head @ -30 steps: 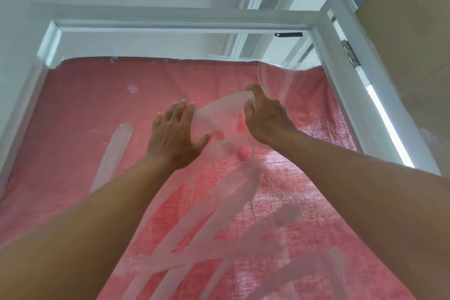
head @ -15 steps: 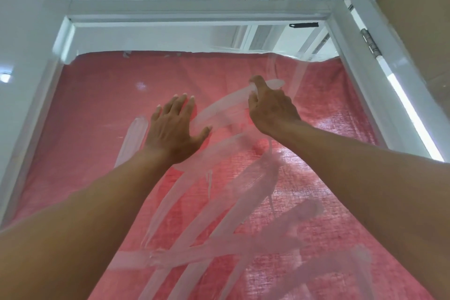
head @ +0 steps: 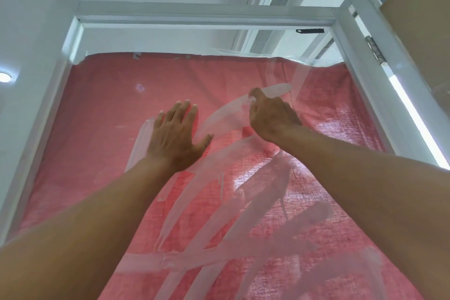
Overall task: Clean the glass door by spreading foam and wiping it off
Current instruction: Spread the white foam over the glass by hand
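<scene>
- The left hand point(head: 176, 136) presses flat, fingers straight, on the glass door point(head: 102, 129).
- The right hand point(head: 271, 117), fingers bent, touches a foam streak point(head: 226, 114).

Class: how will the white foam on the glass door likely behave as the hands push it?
The foam probably smears thin: its bands look translucent. It is likely runny, since a drip trails downward. The left hand lies flat on the glass.

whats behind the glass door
A red cloth hangs behind the glass door, covering most of the pane. Above its top edge, white ceiling shows through. Whatever lies beyond the cloth is hidden, and foam streaks blur parts of it.
</scene>
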Demonstrator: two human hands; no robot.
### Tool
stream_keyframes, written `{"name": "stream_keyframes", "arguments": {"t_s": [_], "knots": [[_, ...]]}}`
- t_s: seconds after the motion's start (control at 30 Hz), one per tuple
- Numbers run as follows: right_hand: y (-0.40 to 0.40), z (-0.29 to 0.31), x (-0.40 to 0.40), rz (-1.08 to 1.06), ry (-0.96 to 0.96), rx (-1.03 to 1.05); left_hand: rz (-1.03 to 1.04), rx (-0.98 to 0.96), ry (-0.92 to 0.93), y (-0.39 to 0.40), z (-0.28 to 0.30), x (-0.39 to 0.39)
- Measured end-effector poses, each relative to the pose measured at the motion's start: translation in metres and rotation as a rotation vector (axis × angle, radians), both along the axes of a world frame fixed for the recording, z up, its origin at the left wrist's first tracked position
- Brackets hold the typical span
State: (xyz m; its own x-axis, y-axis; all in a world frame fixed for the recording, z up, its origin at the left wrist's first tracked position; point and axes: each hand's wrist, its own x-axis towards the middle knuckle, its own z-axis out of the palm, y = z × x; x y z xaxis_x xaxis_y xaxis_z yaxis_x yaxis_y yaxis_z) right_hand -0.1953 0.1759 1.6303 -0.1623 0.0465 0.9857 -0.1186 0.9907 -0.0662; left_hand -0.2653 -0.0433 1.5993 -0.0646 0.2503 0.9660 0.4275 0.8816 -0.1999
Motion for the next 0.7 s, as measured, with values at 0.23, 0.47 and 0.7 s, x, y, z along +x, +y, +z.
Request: {"name": "stream_keyframes", "arguments": {"t_s": [0.23,0.47,0.7], "knots": [[0.035,0.017,0.012,0.032,0.035,-0.178,0.009,-0.006,0.003,0.0,-0.002,-0.003],[0.05,0.02,0.006,0.006,0.044,-0.151,-0.018,0.015,0.026,0.002,-0.004,-0.006],[0.014,-0.009,0.0,0.116,0.09,0.028,-0.025,0.007,0.029,-0.009,-0.014,-0.006]]}}
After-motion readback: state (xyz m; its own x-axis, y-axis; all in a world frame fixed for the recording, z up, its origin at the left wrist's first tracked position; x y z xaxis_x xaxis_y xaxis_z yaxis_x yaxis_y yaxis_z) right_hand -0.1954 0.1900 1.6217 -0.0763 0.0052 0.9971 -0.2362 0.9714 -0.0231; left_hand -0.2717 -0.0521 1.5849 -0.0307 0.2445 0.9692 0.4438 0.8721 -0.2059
